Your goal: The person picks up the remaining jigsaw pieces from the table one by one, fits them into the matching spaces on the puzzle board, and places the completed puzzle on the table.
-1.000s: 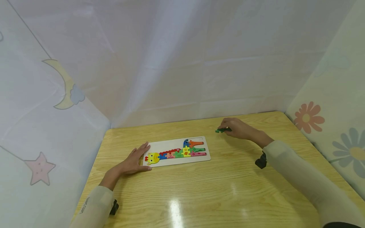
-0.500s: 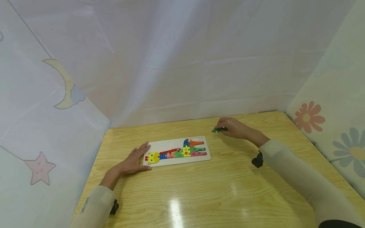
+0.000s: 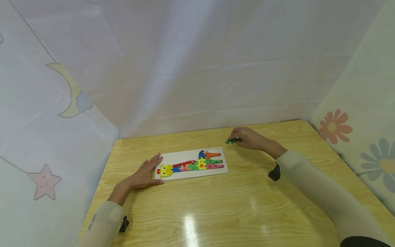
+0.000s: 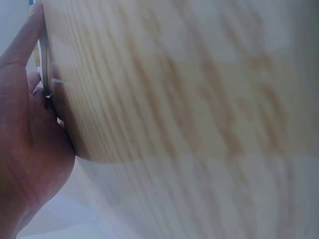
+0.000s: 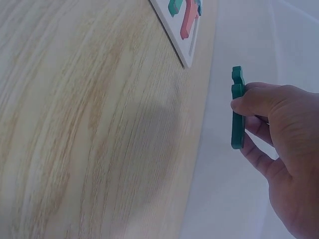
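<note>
A giraffe puzzle board (image 3: 182, 154) lies on the table, its coloured pieces running from a yellow head on the left to orange, green and pink legs on the right. Above the orange leg shows a bare outlined recess. My left hand (image 3: 142, 175) spans the board's left end, thumb at the near edge and fingers at the far one. Off the board's right far corner, my right hand (image 3: 248, 138) pinches a dark green puzzle piece (image 5: 238, 112) between thumb and fingers. In the right wrist view the piece is seen edge-on, held above the table, with a knob at one end.
The wooden table (image 3: 191, 206) ends at a pale cloth backdrop (image 3: 185, 85) behind it. Printed cloth walls stand at both sides, with a moon (image 3: 69, 91) on the left and flowers (image 3: 334, 127) on the right.
My right hand has moved left with the green puzzle piece, nearer to the board's right end. The left hand and the board have stayed in place.
</note>
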A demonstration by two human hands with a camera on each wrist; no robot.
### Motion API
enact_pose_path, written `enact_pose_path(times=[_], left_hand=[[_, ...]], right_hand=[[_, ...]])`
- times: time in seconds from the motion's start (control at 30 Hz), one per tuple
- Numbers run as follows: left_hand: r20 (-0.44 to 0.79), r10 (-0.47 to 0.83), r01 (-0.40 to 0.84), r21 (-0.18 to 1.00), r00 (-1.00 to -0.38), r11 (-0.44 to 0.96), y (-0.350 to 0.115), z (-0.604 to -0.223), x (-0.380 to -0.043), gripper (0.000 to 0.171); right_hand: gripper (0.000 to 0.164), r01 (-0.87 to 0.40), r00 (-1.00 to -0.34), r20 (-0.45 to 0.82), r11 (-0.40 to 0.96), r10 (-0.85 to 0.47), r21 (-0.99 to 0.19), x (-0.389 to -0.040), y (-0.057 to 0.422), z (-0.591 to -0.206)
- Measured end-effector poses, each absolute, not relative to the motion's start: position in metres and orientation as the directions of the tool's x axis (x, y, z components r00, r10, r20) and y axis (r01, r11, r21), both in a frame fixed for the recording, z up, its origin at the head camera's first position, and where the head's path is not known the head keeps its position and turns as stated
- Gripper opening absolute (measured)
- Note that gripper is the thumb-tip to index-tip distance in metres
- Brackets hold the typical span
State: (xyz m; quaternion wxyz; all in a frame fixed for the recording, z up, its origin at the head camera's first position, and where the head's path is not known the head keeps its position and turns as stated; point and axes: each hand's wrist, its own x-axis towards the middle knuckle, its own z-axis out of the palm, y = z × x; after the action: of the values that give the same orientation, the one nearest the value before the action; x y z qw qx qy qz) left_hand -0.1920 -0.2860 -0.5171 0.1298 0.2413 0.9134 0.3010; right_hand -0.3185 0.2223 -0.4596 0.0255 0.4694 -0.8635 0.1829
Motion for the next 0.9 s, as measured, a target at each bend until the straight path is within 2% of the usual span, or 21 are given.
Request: enact_pose_path(times=[0.9], left_hand=[[-0.084,0.52,0.371,0.606,-0.85,0.704,-0.287,-0.519,-0.194,0.106]], right_hand=[[0.026,-0.824,-0.543,0.187,0.477,-0.818,-0.306,-0.316,0.196,-0.463]])
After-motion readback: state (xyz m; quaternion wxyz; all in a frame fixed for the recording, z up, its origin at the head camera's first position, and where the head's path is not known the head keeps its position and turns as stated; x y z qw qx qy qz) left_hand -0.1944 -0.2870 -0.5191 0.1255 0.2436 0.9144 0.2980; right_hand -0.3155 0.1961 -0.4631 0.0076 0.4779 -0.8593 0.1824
